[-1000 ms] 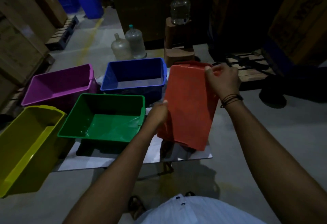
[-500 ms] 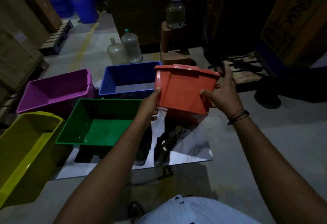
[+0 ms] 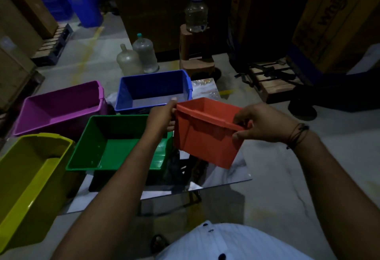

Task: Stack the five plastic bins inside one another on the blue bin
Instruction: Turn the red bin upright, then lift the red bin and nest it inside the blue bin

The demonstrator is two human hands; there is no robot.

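1. Five open plastic bins: one orange bin, one blue bin, one green bin, one purple bin, one yellow bin.
2. Two hands: left hand, right hand.
3. Two big water jugs on the floor.
4. Two blue trash bins far back.

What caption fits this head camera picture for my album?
Both hands, left and right, hold the orange bin upright near the blue bin.

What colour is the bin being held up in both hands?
Orange-red. The held bin, gripped by the left hand and right hand, shows clearly in the head view.
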